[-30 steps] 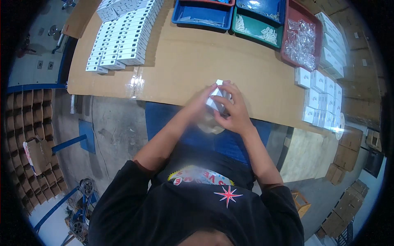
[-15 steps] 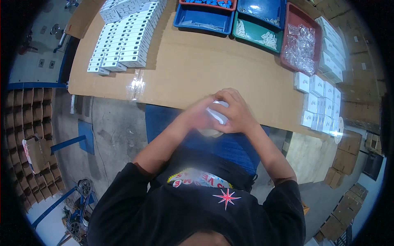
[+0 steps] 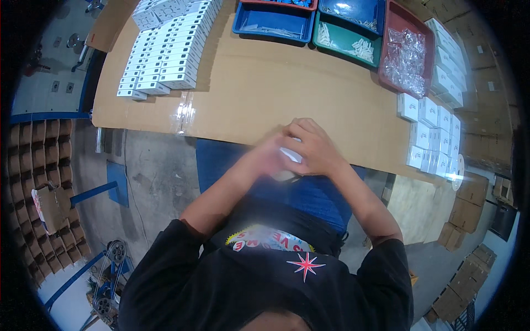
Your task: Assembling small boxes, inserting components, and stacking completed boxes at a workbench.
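Spreading across the upper half of the view, a brown cardboard-covered table (image 3: 265,94) carries everything else. At its far left lies a big block of white cartons (image 3: 165,47) in tight rows; down the right side run more small white boxes (image 3: 436,132), some flat, some stacked. Along the far edge sit 4 trays: a red-rimmed tray (image 3: 279,4) just visible at the top, a blue tray (image 3: 273,22) with thin pale pieces, a green tray (image 3: 348,41) of small white parts, and a red tray (image 3: 408,55) heaped with clear plastic bags. A strip of clear film (image 3: 184,113) lies near the table's front edge. Below the edge, over the blue lap, both hands meet. The left hand (image 3: 268,157) is blurred; its fingers curl in against a small white box (image 3: 291,156), though how tightly cannot be told. The right hand (image 3: 314,149) closes over that same box from the other side, fingers wrapped across its top, so only a corner of it shows between the 2 hands, just short of the table's front edge.
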A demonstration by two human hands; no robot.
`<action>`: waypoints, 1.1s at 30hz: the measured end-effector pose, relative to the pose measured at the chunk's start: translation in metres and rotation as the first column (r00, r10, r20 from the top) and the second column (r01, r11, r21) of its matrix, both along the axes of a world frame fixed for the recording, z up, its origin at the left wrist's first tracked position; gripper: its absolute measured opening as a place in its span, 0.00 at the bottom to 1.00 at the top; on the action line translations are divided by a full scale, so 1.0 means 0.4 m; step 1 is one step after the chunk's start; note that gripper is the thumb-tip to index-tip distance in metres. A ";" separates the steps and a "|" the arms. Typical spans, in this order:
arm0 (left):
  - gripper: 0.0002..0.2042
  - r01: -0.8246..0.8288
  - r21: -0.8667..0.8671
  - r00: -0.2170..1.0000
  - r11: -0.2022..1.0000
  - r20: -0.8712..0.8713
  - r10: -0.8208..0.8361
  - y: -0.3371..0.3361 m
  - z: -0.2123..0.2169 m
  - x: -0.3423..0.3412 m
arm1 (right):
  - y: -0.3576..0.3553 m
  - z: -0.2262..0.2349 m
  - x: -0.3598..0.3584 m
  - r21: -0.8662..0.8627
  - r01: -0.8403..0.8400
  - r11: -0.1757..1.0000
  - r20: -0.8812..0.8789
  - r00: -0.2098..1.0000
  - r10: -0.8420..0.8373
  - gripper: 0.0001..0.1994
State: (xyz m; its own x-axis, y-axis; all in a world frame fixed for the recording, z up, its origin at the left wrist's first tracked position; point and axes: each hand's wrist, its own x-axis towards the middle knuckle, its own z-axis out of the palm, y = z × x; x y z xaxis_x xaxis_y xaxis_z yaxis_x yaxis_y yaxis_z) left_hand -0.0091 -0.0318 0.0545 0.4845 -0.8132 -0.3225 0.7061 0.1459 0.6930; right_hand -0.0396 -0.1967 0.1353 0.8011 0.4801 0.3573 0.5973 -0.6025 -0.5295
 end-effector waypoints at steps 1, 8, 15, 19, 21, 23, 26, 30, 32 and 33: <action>0.16 -0.015 0.013 1.000 1.000 -0.019 0.015 0.000 -0.006 0.000 | 0.001 0.000 0.000 -0.001 -0.003 1.000 0.001 1.000 0.003 0.17; 0.17 -0.028 0.066 0.998 0.997 0.054 0.025 0.005 -0.142 -0.018 | 0.013 -0.005 0.007 0.019 0.024 1.000 0.038 0.999 -0.025 0.15; 0.18 0.035 -0.027 0.999 0.999 -0.030 -0.036 0.006 -0.118 -0.018 | 0.016 -0.013 0.014 0.023 -0.006 1.000 0.035 0.999 0.006 0.14; 0.17 0.021 -0.024 0.992 1.000 -0.125 -0.023 0.002 -0.121 -0.015 | 0.018 -0.011 0.020 0.002 -0.016 1.000 0.029 0.999 0.015 0.14; 0.17 0.016 -0.018 0.991 1.000 -0.132 -0.018 -0.003 -0.104 -0.017 | 0.016 -0.007 0.019 -0.017 -0.014 1.000 0.017 1.000 0.014 0.14; 0.17 0.008 -0.010 0.991 1.000 -0.137 -0.009 -0.003 -0.090 -0.017 | 0.018 -0.004 0.016 -0.059 -0.009 0.998 0.003 1.000 0.009 0.15; 0.17 -0.032 -0.120 0.906 0.992 -0.423 -0.022 -0.002 -0.076 -0.010 | 0.017 -0.002 0.014 -0.060 -0.007 0.998 -0.019 1.000 0.006 0.15; 0.18 0.078 -0.051 0.992 0.996 -0.097 -0.083 0.006 -0.068 -0.007 | 0.020 0.010 0.017 -0.064 0.000 0.998 -0.004 1.000 0.000 0.15; 0.18 0.066 -0.044 0.996 0.997 -0.064 -0.069 0.011 -0.090 -0.008 | 0.015 0.007 0.016 -0.060 -0.030 0.998 -0.016 0.999 0.029 0.17; 0.18 0.095 -0.022 0.991 0.995 -0.090 -0.096 0.015 -0.124 -0.010 | 0.015 0.009 0.014 -0.058 -0.032 0.998 -0.015 0.999 0.031 0.17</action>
